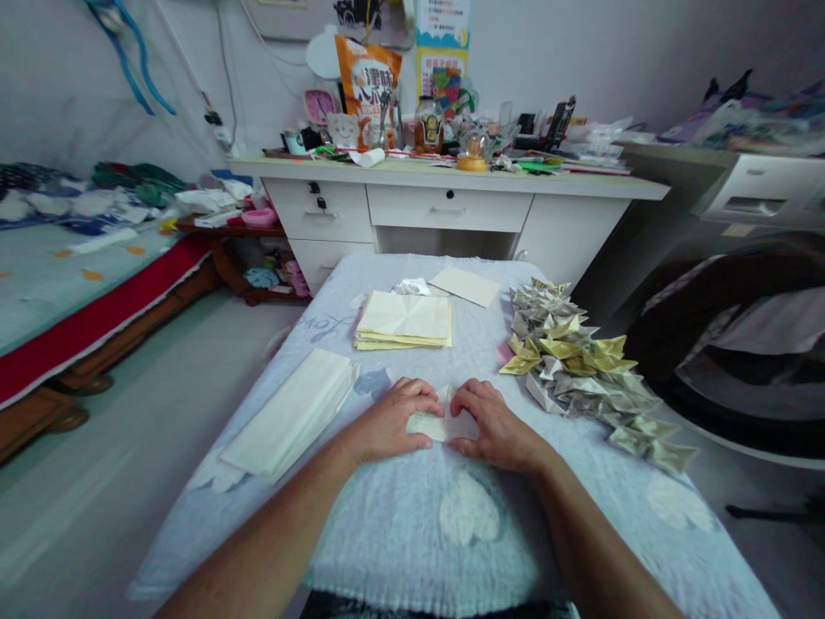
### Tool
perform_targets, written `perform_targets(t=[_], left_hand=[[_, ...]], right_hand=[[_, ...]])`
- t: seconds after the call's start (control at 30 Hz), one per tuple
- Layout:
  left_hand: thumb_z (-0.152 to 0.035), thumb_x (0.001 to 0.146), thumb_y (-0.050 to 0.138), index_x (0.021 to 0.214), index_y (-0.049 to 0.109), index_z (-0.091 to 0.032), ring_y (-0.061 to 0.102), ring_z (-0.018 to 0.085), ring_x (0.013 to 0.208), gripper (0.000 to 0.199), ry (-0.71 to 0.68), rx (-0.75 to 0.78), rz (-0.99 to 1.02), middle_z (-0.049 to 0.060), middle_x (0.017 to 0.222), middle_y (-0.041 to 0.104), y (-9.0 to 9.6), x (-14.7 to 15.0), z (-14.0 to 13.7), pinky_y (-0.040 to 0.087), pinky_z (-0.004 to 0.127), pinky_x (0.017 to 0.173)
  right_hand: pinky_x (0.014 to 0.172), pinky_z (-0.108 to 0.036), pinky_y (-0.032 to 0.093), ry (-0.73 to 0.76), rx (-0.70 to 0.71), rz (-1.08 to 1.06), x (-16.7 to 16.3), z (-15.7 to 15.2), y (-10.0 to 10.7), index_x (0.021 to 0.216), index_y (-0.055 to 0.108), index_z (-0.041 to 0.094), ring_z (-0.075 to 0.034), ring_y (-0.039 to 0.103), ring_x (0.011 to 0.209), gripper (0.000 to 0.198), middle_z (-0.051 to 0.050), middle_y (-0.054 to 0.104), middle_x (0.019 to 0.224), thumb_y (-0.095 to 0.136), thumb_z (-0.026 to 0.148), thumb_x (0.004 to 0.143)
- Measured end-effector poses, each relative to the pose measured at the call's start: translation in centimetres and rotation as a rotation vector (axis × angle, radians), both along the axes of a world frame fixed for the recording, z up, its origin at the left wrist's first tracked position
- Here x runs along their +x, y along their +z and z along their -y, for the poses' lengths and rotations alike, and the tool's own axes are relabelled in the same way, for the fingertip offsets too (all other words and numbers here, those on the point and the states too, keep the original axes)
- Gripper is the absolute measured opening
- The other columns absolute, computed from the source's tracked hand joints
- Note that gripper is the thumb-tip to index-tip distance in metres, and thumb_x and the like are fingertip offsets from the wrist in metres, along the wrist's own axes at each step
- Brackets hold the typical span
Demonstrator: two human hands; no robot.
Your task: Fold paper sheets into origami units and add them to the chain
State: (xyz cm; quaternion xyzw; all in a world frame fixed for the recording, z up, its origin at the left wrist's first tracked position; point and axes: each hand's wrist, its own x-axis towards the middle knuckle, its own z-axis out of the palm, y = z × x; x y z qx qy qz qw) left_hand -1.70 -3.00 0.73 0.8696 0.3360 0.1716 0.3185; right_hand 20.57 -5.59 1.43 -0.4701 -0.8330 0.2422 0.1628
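Observation:
A small folded sheet of pale paper (439,427) lies on the cloth-covered table between my two hands. My left hand (396,419) grips its left end, with the thumb at the near edge and the fingers curled over the far side. At the right end my right hand (493,425) holds it the same way. A pointed flap stands up at the middle of the paper, partly hidden by the fingers. Beyond my hands sits a stack of creased cream and yellow sheets (405,320). To the left lies a stack of long folded white paper (293,417).
Rows of folded silver and gold paper pieces (580,365) cover the table's right side. A flat cream sheet (465,285) and crumpled white paper (412,286) lie at the back. A cluttered white desk (451,206) stands behind, a washing machine (748,301) at right, a bed (83,284) at left.

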Motion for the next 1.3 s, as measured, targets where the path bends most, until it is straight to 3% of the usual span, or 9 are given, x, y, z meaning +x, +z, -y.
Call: perform_targets(t=[0.37,0.53,0.83,1.07,1.3], left_hand=[[-0.007,0.069,0.062,0.093,0.068,-0.021,0.049,0.019,0.103,0.029,0.047,0.143,-0.011,0.003,0.102,0.06,-0.2,0.5,0.5,0.04,0.032,0.093],[-0.014,0.083,0.054,0.085,0.068,-0.019,0.053,0.018,0.09,0.015,0.044,0.194,-0.028,0.003,0.087,0.063,-0.2,0.8,0.6,0.041,0.03,0.083],[-0.02,0.087,0.053,0.084,0.066,-0.018,0.056,0.016,0.084,0.013,0.106,0.128,-0.093,0.002,0.081,0.061,-0.5,0.9,0.7,0.041,0.027,0.074],[-0.031,0.086,0.058,0.077,0.063,-0.017,0.052,0.019,0.091,0.017,0.29,0.201,-0.098,0.004,0.09,0.056,-0.9,0.8,0.6,0.04,0.033,0.084],[-0.034,0.081,0.064,0.075,0.062,-0.018,0.047,0.021,0.095,0.017,0.382,0.255,-0.147,0.004,0.093,0.054,-1.3,0.9,0.5,0.039,0.037,0.087]], right_hand=[[0.081,-0.031,0.034,0.007,-0.016,-0.042,0.0,0.0,0.3,0.078,0.058,0.018,-0.019,0.043,0.089,0.013,-0.003,0.053,0.091,0.058,0.009,0.069],[0.079,-0.03,0.033,-0.006,-0.004,-0.031,-0.3,0.0,0.3,0.079,0.059,0.018,-0.019,0.043,0.087,0.014,-0.002,0.055,0.087,0.058,0.008,0.07],[0.082,-0.032,0.033,-0.057,0.005,-0.006,-0.4,-0.2,0.0,0.078,0.063,0.017,-0.019,0.045,0.09,0.007,-0.004,0.055,0.091,0.058,0.017,0.083],[0.08,-0.032,0.033,-0.159,0.023,0.053,-0.5,-0.4,-0.4,0.076,0.063,0.017,-0.019,0.045,0.089,0.014,-0.005,0.056,0.093,0.056,0.022,0.086],[0.08,-0.033,0.032,-0.24,0.038,0.124,-0.3,-0.7,-0.9,0.079,0.065,0.017,-0.02,0.045,0.091,0.013,-0.006,0.056,0.096,0.059,0.028,0.083]])
